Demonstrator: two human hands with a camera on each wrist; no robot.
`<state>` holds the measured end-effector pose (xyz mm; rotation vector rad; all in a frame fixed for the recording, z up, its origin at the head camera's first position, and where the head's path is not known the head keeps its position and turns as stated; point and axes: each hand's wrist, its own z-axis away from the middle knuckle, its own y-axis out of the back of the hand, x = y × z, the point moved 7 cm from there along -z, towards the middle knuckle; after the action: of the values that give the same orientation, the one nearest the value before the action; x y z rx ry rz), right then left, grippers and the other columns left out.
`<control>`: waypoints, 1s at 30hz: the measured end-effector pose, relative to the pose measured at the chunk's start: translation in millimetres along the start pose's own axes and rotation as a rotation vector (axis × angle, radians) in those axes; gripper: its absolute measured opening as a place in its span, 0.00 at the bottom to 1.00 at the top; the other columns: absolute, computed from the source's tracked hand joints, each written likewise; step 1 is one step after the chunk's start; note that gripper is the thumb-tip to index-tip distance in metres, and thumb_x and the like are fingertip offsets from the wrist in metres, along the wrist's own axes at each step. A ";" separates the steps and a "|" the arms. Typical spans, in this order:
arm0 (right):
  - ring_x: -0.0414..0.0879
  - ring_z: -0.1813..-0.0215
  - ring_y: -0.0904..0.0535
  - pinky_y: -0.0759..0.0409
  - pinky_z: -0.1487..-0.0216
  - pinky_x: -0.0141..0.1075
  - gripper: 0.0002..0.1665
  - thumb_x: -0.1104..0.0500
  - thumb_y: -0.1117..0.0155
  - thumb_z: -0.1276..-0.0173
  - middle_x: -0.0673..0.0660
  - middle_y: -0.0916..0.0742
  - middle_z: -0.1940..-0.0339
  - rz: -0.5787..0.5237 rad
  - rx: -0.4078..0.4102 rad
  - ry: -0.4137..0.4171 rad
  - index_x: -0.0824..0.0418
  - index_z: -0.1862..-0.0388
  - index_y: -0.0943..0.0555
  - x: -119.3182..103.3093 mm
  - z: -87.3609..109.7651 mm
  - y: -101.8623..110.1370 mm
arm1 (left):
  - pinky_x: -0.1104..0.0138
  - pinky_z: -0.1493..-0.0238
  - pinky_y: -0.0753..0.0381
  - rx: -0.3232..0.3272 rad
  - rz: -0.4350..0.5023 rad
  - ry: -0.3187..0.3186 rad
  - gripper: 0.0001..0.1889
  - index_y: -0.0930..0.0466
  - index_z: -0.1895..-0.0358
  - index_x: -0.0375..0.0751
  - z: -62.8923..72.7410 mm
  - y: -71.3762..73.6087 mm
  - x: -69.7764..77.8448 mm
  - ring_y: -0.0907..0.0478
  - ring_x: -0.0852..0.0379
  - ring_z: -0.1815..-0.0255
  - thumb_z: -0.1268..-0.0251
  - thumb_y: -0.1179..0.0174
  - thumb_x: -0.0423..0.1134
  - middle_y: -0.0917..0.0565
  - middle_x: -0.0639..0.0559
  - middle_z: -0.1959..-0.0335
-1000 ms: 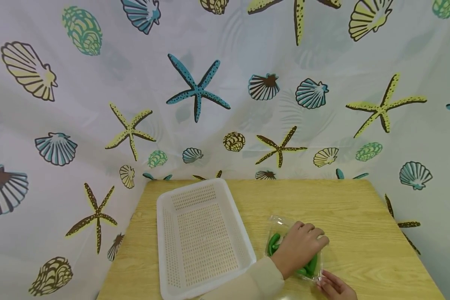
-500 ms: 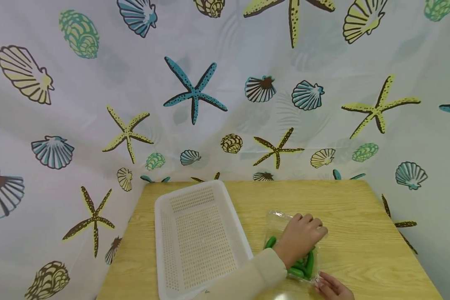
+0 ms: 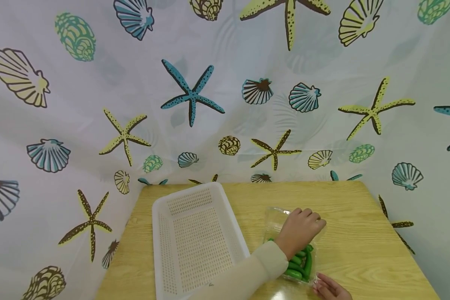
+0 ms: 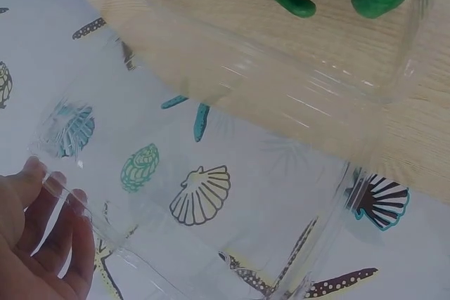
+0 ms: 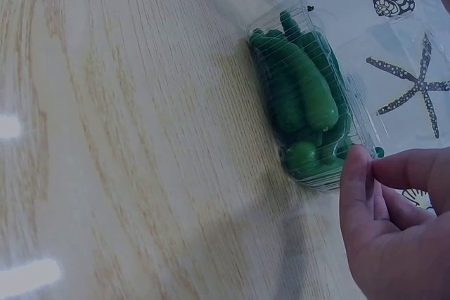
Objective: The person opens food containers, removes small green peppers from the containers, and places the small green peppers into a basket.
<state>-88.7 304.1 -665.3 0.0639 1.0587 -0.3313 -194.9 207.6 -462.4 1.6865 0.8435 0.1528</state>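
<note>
A clear plastic clamshell box point(image 5: 320, 186) stands on the table with several green chili peppers point(image 3: 295, 266) inside. My left hand point(image 3: 301, 230) reaches across the box and pinches the edge of its transparent lid point(image 4: 232, 180), which is raised. In the left wrist view, the thumb and fingertips point(image 4: 55, 184) lie along that edge. My right hand point(image 3: 331, 288) pinches the near right corner of the box between thumb and fingers, as the right wrist view also shows. In the head view, the left hand and sleeve hide part of the box and peppers.
A white perforated plastic basket point(image 3: 237, 231) stands on the wooden table point(image 3: 345, 233), left of the box. The left forearm point(image 3: 243, 277) crosses over its near right corner. A white cloth point(image 3: 225, 54) printed with shells and starfish hangs around the table's back and sides.
My left hand has lifted the lid further up and away from the box, so more of the peppers show. My right hand keeps its hold at the corner. The head view has shifted slightly.
</note>
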 end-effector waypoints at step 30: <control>0.43 0.65 0.18 0.20 0.58 0.36 0.36 0.66 0.33 0.45 0.57 0.18 0.68 -0.019 0.033 0.046 0.83 0.42 0.34 -3.6 5.8 0.3 | 0.71 0.50 0.28 -0.018 -0.069 0.010 0.17 0.28 0.42 0.56 -23.2 -26.3 -8.8 0.27 0.66 0.50 0.33 0.45 0.42 0.22 0.64 0.49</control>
<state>-85.3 304.0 -659.4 0.0919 1.1003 -0.3660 -225.1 222.3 -475.9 1.6382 0.9041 0.1211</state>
